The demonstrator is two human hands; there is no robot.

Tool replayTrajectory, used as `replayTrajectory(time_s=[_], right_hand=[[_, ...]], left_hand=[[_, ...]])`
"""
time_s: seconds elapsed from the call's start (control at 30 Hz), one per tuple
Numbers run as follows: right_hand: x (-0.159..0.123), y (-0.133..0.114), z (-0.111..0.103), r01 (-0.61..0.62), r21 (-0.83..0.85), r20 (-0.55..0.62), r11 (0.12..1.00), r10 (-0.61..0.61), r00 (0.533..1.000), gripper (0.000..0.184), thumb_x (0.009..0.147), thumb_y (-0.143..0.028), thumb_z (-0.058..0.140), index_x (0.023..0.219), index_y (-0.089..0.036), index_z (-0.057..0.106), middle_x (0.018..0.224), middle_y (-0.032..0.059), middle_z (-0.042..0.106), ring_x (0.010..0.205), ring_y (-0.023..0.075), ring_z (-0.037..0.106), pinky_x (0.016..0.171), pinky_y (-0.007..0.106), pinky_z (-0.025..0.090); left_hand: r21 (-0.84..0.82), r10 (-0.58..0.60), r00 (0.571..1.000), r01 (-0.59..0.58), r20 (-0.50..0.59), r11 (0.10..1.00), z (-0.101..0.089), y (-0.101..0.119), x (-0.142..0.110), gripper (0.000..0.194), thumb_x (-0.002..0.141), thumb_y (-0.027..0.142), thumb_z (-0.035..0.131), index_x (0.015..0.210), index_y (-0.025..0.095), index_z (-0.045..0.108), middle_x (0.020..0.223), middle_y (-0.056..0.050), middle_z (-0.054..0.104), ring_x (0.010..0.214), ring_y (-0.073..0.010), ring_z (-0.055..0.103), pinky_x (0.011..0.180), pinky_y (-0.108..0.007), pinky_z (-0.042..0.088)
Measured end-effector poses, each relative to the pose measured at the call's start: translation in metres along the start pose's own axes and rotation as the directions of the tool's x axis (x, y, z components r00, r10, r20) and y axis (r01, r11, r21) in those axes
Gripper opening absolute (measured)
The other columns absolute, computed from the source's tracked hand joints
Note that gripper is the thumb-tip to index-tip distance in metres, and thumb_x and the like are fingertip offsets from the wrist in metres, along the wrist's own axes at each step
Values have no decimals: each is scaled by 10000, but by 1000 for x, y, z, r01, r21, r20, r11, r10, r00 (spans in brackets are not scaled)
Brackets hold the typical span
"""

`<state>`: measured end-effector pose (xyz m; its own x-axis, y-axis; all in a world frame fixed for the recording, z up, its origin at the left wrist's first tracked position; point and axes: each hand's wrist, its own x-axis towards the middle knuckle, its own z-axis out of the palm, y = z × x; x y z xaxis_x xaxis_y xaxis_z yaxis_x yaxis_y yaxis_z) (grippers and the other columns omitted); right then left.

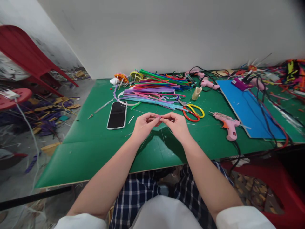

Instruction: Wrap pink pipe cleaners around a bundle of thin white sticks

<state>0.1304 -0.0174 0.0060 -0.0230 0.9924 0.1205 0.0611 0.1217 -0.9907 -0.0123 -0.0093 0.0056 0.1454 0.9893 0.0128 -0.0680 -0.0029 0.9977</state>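
Note:
My left hand [144, 124] and my right hand [176, 125] meet above the green table [95, 140], fingertips pinched together on a small pink piece [159, 118] with thin wires hanging from it. What the piece is, I cannot make out. A pile of coloured pipe cleaners [154, 87] lies just beyond my hands. A phone [117, 115] lies face up to the left of my left hand. Red and yellow scissors [193, 112] rest to the right of my right hand.
A pink glue gun [227, 124] lies at the right, its cord running off the table edge. A blue board [250, 109] sits beyond it, with more glue guns [208, 83] and cables behind. Red plastic chairs [28, 57] and scraps cover the floor at left.

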Motion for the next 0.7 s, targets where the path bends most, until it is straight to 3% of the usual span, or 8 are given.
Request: replayTrajectory(time_s=[0.17,0.3,0.47,0.7], right_hand=[[0,-1,-2,-52,19,76,998,51,996,221,688,-310,613,863,-174,627,786,21,653,717,132,602,670,271,480],[0,-3,-3,-107,-41,37,993,109,993,232,668,-360,628,791,-163,630,691,6,618,603,106,532,559,237,430],[-2,-2,-4,-73,-93,67,993,80,995,239,696,-395,594,750,-166,632,571,-32,532,502,80,432,480,216,346],[-2,0,-4,-104,-93,89,990,113,990,248,705,-409,581,795,-187,647,653,-13,586,540,89,468,476,212,379]], left_hand=[[-2,6,1000,-6,-29,1000,0,-1,1,250,653,338,692,796,141,635,665,-28,663,627,-132,613,632,-252,485],[20,5,999,-4,-44,1000,1,-2,1,263,650,351,687,799,140,637,664,-33,664,645,-149,622,651,-270,488],[17,-2,998,3,-67,1000,1,-2,1,273,652,359,683,799,134,637,650,-36,663,643,-152,622,659,-283,491],[8,2,998,-1,-68,1000,0,-3,2,259,669,343,673,810,128,643,667,-42,669,649,-147,624,657,-272,495]])
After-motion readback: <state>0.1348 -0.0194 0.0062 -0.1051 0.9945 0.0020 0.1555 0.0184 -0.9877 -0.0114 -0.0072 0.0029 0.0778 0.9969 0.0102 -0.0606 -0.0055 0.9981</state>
